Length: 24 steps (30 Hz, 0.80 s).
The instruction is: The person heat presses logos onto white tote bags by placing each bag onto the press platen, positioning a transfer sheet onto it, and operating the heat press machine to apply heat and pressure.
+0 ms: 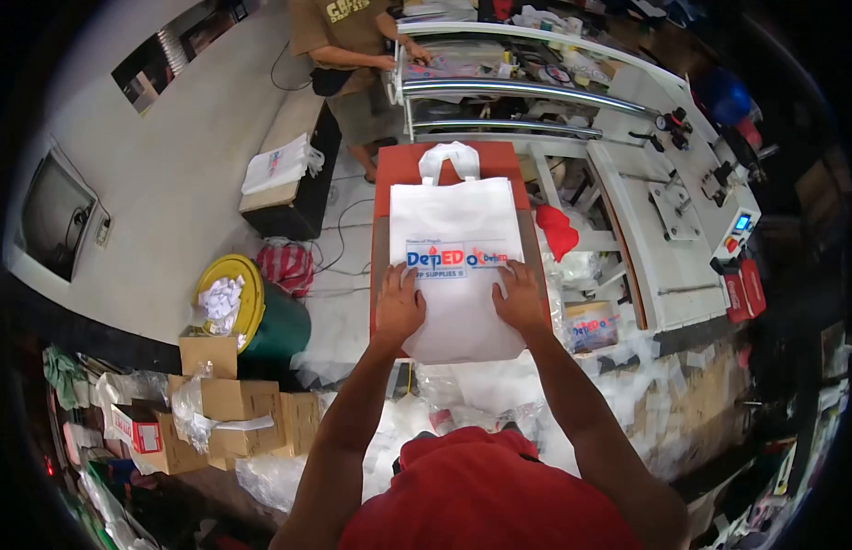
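Observation:
A white tote bag (453, 215) with looped handles and a printed "DepED" logo lies flat on a red board (398, 165), its handles pointing away from me. My left hand (400, 304) rests on the bag's left side, fingers spread beside the print. On the right side, my right hand (520, 298) lies on the bag with its fingers apart, near the end of the print. Both palms face down and neither hand grips anything. The bag's lower end reaches over the near end of the board.
A white machine (692, 229) with a control box stands at the right. On the left are a stack of printed white bags (277, 165), a green bin (279, 316) with a yellow rim and cardboard boxes (243, 403). Another person (339, 46) works at the far side.

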Tool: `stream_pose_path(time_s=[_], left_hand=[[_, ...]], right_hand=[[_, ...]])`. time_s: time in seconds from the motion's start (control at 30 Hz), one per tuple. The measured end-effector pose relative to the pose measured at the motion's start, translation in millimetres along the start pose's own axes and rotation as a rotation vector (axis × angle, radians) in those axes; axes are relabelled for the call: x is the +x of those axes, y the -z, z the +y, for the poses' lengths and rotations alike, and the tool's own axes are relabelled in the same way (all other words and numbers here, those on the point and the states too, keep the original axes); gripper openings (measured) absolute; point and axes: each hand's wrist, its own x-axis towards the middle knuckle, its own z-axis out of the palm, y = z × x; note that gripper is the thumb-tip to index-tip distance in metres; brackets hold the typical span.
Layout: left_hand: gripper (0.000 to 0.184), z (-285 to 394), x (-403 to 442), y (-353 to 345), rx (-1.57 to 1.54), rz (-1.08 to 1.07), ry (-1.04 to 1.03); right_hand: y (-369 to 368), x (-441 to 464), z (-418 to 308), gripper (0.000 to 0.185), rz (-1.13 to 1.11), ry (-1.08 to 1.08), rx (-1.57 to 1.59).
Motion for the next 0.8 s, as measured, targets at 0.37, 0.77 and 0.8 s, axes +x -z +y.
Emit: stream_pose_path(time_s=[0.37,0.77,0.8], left_hand=[[0.044,-5,-6,-13,0.089,-0.046,0.016],[0.044,-5,-6,-15,0.093,-0.051,0.014],[0.045,-5,-6,-15,0.088,-0.054,0.013]], right_hand=[[-6,-3,4,0.042,-0.021,-0.04,-0.042],[-3,-2,4,0.042,-0.021,-0.031,-0.028],[-3,-2,4,0.042,-0.017,-0.028,-0.026]])
